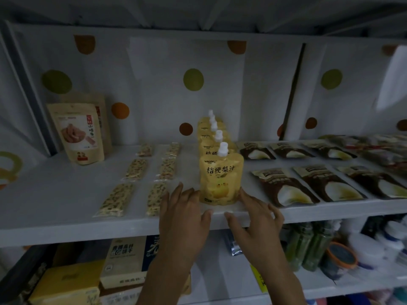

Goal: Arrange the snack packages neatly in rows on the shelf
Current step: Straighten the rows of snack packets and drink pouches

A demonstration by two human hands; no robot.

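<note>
At the front edge of the shelf (66,225), the left hand (185,208) and right hand (257,214) flanked the front yellow pouch (221,179), fingers straight and gripping nothing; an uneven nudge could have toppled it into the row of pouches (212,133) behind.

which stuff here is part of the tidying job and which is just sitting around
Part of the job: front yellow pouch between left hand and right hand; pouch row behind it; nut bars; brown packets; tan bag; shelf.
Lying about: boxes, green bottles and white jars on the lower shelf.
</note>
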